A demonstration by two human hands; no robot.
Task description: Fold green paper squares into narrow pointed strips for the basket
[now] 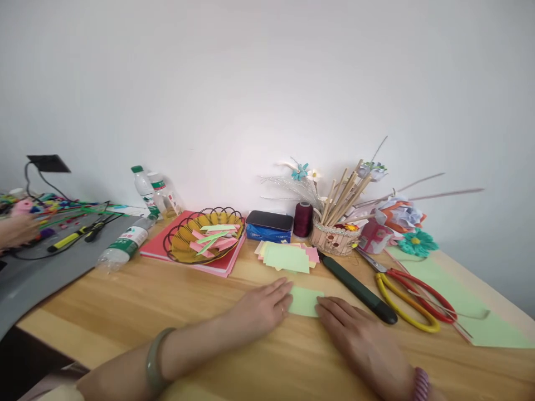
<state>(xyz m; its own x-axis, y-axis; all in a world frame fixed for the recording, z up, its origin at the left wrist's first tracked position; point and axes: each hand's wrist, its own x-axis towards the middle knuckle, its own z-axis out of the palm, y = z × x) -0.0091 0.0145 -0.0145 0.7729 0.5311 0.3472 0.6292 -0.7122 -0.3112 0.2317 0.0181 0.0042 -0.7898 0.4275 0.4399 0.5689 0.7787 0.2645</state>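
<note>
While a yellow basket [179,242] at far left holds pink and green paper strips [214,240], and a wood-sided pot [334,244] at far right holds pale sticks [345,192], the left hand [265,303] and right hand [361,337] lie palm-down on the near desk [246,362], fingers extended side by side, touching opposite edges of a green paper [306,301].
</note>
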